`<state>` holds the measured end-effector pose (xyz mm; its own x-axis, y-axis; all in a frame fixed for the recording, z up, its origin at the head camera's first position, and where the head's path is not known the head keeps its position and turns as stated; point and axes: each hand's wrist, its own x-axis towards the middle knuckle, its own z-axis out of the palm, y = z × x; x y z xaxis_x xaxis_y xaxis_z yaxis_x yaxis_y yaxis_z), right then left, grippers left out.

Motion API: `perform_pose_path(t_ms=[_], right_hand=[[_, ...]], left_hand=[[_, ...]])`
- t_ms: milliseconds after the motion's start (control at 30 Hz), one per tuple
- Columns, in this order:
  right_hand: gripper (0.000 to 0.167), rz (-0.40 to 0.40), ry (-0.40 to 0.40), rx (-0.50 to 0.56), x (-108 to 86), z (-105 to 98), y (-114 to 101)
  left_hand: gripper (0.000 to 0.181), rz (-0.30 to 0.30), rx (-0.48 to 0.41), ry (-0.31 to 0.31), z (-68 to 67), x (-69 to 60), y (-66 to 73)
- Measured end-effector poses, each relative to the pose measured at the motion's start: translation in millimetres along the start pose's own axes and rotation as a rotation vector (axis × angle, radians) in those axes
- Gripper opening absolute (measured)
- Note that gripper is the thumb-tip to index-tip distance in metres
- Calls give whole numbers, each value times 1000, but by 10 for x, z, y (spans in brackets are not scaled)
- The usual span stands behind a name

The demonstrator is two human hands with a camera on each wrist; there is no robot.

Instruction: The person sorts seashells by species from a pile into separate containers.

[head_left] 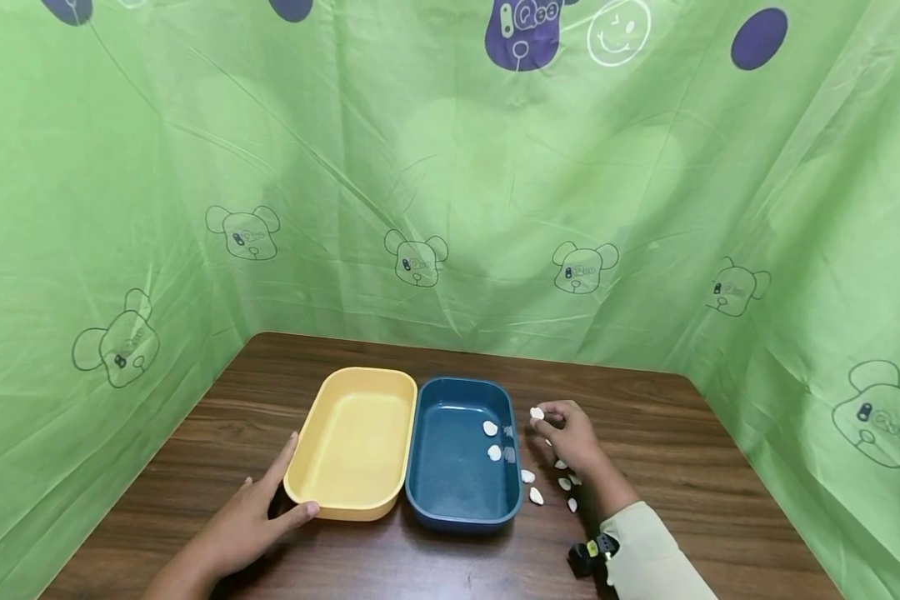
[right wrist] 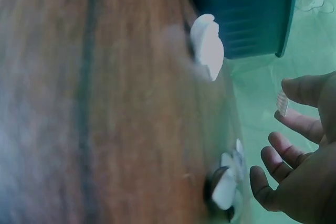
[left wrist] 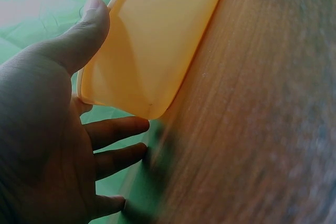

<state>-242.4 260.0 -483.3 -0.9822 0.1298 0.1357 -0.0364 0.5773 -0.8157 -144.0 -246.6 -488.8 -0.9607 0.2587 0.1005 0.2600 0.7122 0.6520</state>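
Observation:
My right hand (head_left: 573, 437) pinches a small white seashell (head_left: 537, 413) between thumb and index finger, just right of the blue tray (head_left: 450, 483). In the right wrist view, ridges show on the held shell, and the other fingers are loosely bent. Two white shells (head_left: 494, 453) lie inside the blue tray near its right wall. At the near left corner of the yellow tray (head_left: 356, 512), my left hand (head_left: 243, 517) touches with its thumb at the rim, fingers spread fairly straight along the left side. That tray holds nothing visible.
Two loose shells (head_left: 536, 497) lie beside the blue tray's right side. Several more shells (head_left: 565, 483) are on the brown table (head_left: 690, 467) under and beside my right forearm, partly hidden. The trays stand side by side. A green curtain (head_left: 487, 183) surrounds the table's back and sides.

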Motion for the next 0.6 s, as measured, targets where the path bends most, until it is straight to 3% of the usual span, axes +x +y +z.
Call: perform_pose_path(t_ms=[600], right_hand=[[23,-35,50,51,-178,-53,-410]], left_hand=[[109,14,7,8,5,9,-9]])
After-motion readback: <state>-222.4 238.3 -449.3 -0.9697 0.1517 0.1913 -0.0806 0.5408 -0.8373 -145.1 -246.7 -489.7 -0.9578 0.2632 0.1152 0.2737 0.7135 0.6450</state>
